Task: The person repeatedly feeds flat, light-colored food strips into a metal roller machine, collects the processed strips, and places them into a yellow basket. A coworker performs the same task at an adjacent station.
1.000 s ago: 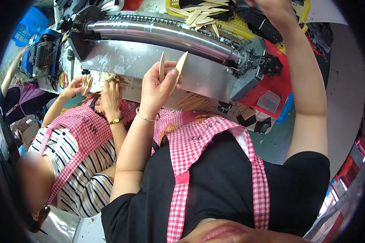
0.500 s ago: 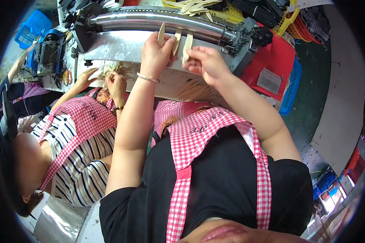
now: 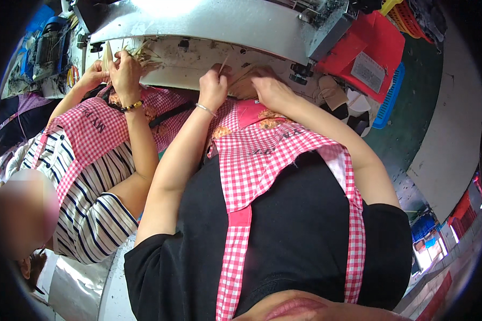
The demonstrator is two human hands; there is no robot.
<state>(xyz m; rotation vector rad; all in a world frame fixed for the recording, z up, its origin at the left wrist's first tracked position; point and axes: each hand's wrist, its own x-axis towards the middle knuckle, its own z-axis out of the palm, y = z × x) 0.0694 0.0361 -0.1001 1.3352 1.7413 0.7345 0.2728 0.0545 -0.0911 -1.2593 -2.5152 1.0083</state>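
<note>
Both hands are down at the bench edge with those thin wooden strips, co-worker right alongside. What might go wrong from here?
1. The left hand pinches a thin wooden strip close under the grey machine; it might snag or snap.
2. The right hand lies over the strip pile, hiding it, so pieces may slip unseen.
3. The co-worker's hands work close by; elbows may bump.

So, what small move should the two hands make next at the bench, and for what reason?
Probably draw one pale strip clear of the pile. The left hand is closed around a thin strip that stands upright, and the right hand lies on the pile of strips at the machine's edge, so the strips seem not yet separated.
</note>
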